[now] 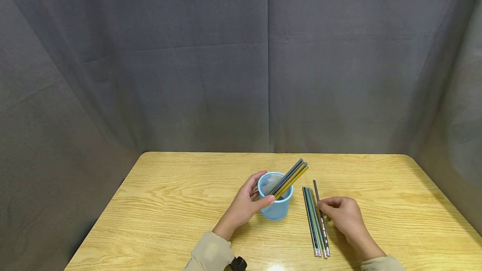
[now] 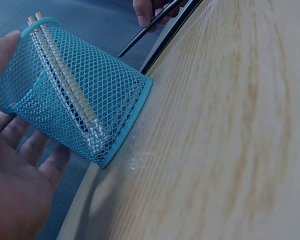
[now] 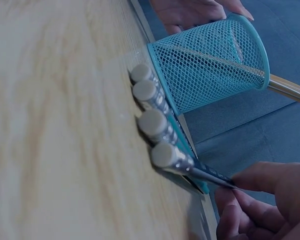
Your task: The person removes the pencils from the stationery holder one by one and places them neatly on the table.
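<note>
A light blue wire-mesh pencil cup [image 1: 275, 212] stands on the table, and my left hand [image 1: 242, 206] holds it round the rim, thumb at the near side and fingers behind. Several pencils [image 1: 295, 174], grey and yellow, lean out of the cup toward the right. To its right, my right hand [image 1: 344, 216] pinches a dark pencil [image 1: 323, 225] between thumb and fingertips. Beside that pencil several green and dark pencils [image 1: 311, 216] lie side by side. In the right wrist view, the pinched pencil's white eraser end [image 3: 165, 155] is nearest the camera, in line with the others.
The light wood table [image 1: 169, 204] has rounded far corners. Grey curtains [image 1: 203, 74] hang behind it and at both sides. A black wrist strap piece [image 1: 238, 263] shows by the left sleeve [image 1: 212, 251].
</note>
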{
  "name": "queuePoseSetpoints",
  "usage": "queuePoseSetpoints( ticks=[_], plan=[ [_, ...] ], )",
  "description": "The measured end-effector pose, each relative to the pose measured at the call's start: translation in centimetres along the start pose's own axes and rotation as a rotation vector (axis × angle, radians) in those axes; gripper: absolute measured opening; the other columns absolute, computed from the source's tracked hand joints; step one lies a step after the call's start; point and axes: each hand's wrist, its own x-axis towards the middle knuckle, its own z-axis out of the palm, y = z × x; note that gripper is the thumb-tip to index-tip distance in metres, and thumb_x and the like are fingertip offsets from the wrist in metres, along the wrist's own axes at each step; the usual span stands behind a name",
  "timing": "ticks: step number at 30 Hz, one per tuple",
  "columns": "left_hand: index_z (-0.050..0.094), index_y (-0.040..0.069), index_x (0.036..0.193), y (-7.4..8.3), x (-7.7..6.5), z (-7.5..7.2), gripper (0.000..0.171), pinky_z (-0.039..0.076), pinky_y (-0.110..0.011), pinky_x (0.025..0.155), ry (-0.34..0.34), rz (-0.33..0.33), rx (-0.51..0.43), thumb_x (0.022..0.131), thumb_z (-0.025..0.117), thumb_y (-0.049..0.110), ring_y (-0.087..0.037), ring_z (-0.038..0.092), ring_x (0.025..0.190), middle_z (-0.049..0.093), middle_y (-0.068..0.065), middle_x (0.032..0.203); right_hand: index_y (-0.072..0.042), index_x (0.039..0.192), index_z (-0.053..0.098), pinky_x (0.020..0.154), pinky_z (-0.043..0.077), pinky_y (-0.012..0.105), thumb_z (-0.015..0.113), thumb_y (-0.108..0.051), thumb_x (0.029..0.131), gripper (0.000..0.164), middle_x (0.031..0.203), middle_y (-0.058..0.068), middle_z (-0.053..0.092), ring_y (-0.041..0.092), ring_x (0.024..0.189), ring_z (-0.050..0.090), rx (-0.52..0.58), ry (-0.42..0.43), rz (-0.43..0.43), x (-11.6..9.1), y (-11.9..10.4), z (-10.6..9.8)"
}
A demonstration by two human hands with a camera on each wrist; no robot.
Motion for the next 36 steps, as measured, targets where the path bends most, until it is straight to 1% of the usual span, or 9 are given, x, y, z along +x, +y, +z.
queuePoseSetpoints(
  ticks=[3, 11, 16, 20, 26, 29, 36],
  plan=[
    [0.037, 0.024, 0.151, 0.02, 0.0, 0.02, 0.069, 0.038, -0.04, 0.109, 0.002, -0.004, 0.0, 0.092, 0.073, 0.024, -0.021, 0.05, 0.13, 0.052, -0.003, 0.143, 0.004, 0.101, 0.074, 0.065, 0.048, 0.026, 0.072, -0.016, 0.09, 0.023, 0.088, 0.005, 0.071, 0.017, 0.076, 0.059, -0.002, -0.002, 0.002, 0.05, 0.05, 0.04],
    [0.037, 0.021, 0.151, 0.1, 0.01, 0.05, 0.068, 0.037, -0.043, 0.109, -0.003, 0.002, -0.008, 0.093, 0.072, 0.023, -0.024, 0.05, 0.13, 0.052, -0.007, 0.142, 0.005, 0.098, 0.074, 0.064, 0.048, 0.027, 0.075, -0.017, 0.089, 0.024, 0.088, 0.006, 0.071, 0.016, 0.075, 0.059, -0.031, -0.009, -0.019, 0.26, 0.34, 0.11],
    [0.037, 0.022, 0.151, 0.16, 0.01, 0.07, 0.068, 0.037, -0.042, 0.11, -0.003, -0.004, -0.01, 0.093, 0.072, 0.023, -0.023, 0.05, 0.13, 0.052, -0.005, 0.143, 0.002, 0.095, 0.075, 0.065, 0.047, 0.03, 0.075, -0.019, 0.088, 0.022, 0.083, 0.003, 0.07, 0.016, 0.073, 0.058, -0.104, -0.01, -0.028, 0.29, 0.32, 0.12],
    [0.037, 0.024, 0.151, 0.17, -0.02, 0.03, 0.069, 0.037, -0.041, 0.109, -0.003, -0.006, -0.007, 0.092, 0.073, 0.024, -0.022, 0.05, 0.13, 0.052, -0.005, 0.143, 0.0, 0.091, 0.076, 0.064, 0.046, 0.032, 0.075, -0.019, 0.087, 0.02, 0.079, 0.002, 0.069, 0.015, 0.07, 0.058, -0.151, -0.014, -0.042, 0.31, 0.28, 0.11],
    [0.037, 0.023, 0.151, 0.15, 0.01, 0.03, 0.069, 0.037, -0.041, 0.109, -0.003, 0.003, -0.011, 0.092, 0.073, 0.024, -0.024, 0.05, 0.13, 0.052, -0.006, 0.143, -0.002, 0.089, 0.076, 0.062, 0.047, 0.032, 0.075, -0.019, 0.086, 0.017, 0.08, 0.003, 0.07, 0.015, 0.07, 0.058, -0.191, -0.015, -0.048, 0.36, 0.23, 0.2],
    [0.037, 0.022, 0.151, 0.16, 0.02, 0.02, 0.069, 0.037, -0.041, 0.109, -0.004, 0.006, -0.012, 0.092, 0.073, 0.024, -0.024, 0.05, 0.13, 0.052, -0.006, 0.143, -0.004, 0.087, 0.077, 0.063, 0.047, 0.032, 0.075, -0.02, 0.086, 0.016, 0.082, 0.003, 0.071, 0.015, 0.071, 0.059, -0.212, -0.012, -0.053, 0.43, 0.25, 0.26],
    [0.036, 0.022, 0.151, 0.29, -0.06, -0.02, 0.069, 0.037, -0.042, 0.11, -0.012, 0.008, -0.018, 0.093, 0.072, 0.023, -0.025, 0.05, 0.13, 0.052, -0.007, 0.142, -0.007, 0.083, 0.077, 0.068, 0.049, 0.035, 0.076, -0.021, 0.085, 0.014, 0.084, 0.004, 0.073, 0.019, 0.081, 0.063, -0.274, 0.007, -0.1, 0.35, 0.36, 0.42]
  ],
)
